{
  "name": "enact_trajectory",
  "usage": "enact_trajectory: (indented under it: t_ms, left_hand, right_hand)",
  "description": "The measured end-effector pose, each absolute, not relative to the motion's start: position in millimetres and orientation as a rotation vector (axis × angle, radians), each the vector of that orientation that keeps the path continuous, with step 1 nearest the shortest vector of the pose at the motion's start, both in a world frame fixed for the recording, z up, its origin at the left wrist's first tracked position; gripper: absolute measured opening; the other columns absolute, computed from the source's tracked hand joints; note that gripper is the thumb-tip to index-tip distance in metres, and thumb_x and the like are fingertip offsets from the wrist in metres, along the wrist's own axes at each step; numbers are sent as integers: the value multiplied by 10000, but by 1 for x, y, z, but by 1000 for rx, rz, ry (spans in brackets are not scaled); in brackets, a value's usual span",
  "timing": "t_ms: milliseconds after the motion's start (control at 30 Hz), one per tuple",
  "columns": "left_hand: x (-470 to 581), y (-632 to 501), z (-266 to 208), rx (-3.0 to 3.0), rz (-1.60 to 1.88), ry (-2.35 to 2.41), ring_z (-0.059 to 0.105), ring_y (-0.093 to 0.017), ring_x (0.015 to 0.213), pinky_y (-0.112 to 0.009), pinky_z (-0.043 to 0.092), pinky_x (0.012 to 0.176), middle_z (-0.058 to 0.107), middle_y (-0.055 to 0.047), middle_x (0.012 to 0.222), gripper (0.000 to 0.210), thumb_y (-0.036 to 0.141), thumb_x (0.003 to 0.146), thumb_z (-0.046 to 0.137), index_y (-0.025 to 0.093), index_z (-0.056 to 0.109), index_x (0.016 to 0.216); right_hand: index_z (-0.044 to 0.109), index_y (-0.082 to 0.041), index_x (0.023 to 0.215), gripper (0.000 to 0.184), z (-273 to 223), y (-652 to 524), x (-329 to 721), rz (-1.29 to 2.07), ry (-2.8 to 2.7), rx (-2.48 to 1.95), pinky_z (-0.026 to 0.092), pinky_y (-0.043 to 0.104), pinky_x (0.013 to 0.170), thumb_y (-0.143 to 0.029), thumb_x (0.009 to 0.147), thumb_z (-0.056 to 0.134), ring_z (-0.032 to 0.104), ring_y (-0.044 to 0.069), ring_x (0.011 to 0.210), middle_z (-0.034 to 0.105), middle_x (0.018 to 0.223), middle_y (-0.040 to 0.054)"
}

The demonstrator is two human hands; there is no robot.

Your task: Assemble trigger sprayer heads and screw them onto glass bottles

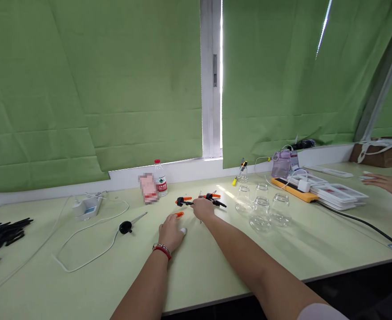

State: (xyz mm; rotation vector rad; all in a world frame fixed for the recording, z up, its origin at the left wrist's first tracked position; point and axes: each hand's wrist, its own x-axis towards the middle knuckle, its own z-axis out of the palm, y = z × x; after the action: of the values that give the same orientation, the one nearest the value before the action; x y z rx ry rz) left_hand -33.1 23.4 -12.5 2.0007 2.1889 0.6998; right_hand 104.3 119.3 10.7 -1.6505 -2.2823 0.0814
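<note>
My right hand [203,210] is closed at the near side of a cluster of black-and-orange tools [217,201], its fingers mostly hidden behind the knuckles. Thin metal rods stick out around them, and their exact kind is unclear. My left hand [171,232], with a red band and a bracelet at the wrist, rests low on the table. An orange piece [179,214] pokes out past its curled fingertips, while the thumb stands apart to the right. Left of that hand lies a black round-headed tool [125,227] with a slim metal rod.
Several clear glass jars [260,218] stand to the right. Behind them are an orange power strip [294,190], stacked white frames [336,196] and a purple bottle [281,163]. A water bottle [160,180] stands at the back. Another person's hand [384,183] reaches in at the right.
</note>
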Motion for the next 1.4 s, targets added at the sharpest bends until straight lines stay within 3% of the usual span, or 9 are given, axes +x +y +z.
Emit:
enact_trajectory:
  t_ms: [133, 267, 433, 733, 867, 967, 1100, 1267, 1400]
  left_hand:
    - [-33, 25, -16, 2003, 739, 2153, 499, -231, 1129, -341, 328, 904, 538, -92, 1246, 445, 323, 686, 572, 188, 516, 1106]
    - [-36, 28, -17, 1997, 858, 2165, 536, -232, 1066, -353, 315, 908, 599, -74, 1143, 396, 340, 701, 559, 194, 532, 1068]
    - [-51, 27, -5, 1820, 1068, 2452, 541, -236, 1061, -407, 263, 974, 597, -93, 1144, 329, 332, 725, 533, 170, 549, 1012]
    - [-96, 24, 2, 1009, 1361, 2963, 285, -297, 1299, -531, 241, 984, 316, -166, 1402, 425, 388, 712, 518, 182, 541, 1083]
    - [-108, 25, -4, 903, 1239, 2922, 292, -336, 1283, -545, 287, 945, 341, -183, 1372, 384, 362, 696, 518, 190, 560, 1037]
    - [-110, 25, -5, 924, 1201, 2904, 332, -356, 1243, -561, 303, 915, 381, -197, 1335, 348, 336, 701, 501, 174, 577, 1000]
    - [-111, 23, -4, 982, 1246, 2882, 344, -381, 1218, -594, 294, 887, 405, -208, 1314, 322, 290, 693, 493, 161, 592, 971]
    - [-112, 23, -2, 854, 1292, 2881, 411, -393, 1157, -580, 307, 887, 488, -210, 1217, 328, 252, 674, 518, 166, 582, 984]
    - [-115, 24, -1, 917, 1414, 2866, 422, -371, 1170, -511, 364, 902, 475, -226, 1233, 540, 234, 702, 505, 104, 424, 1219]
  right_hand:
    - [668, -161, 919, 247, 4, 123, 96, 47, -2327, -1682, 436, 288, 709, -312, 884, 477, 635, 233, 892, 682, 921, 133]
    - [659, -154, 936, 169, 1, 126, 93, 34, -2378, -1719, 440, 277, 690, -150, 827, 529, 645, 231, 872, 683, 928, 137]
    - [647, -161, 952, 290, -1, 128, 95, 39, -2430, -1748, 441, 266, 650, -7, 732, 537, 655, 233, 837, 689, 891, 122]
    - [544, -158, 1092, 371, -1, 113, 91, -74, -2472, -1609, 441, 283, 664, -18, 752, 497, 633, 222, 867, 617, 1041, 123]
    - [501, -240, 1157, 385, 1, 87, 73, -92, -2541, -1451, 440, 264, 640, -107, 796, 495, 623, 178, 834, 535, 1164, 82]
    - [550, -248, 1101, 255, -2, 66, 63, -36, -2628, -1177, 448, 274, 641, -284, 898, 400, 611, 165, 799, 527, 1122, 69]
    - [606, -205, 1018, 324, -9, 51, 62, 53, -2692, -1049, 464, 317, 663, -388, 907, 363, 595, 186, 801, 529, 1073, 81]
    - [635, -146, 895, 250, -17, 48, 78, 56, -2700, -985, 457, 317, 702, -279, 874, 425, 563, 203, 857, 542, 1014, 93]
    - [621, -142, 808, 198, -24, 38, 100, 125, -2675, -901, 433, 275, 679, -144, 836, 425, 543, 155, 763, 549, 977, 81]
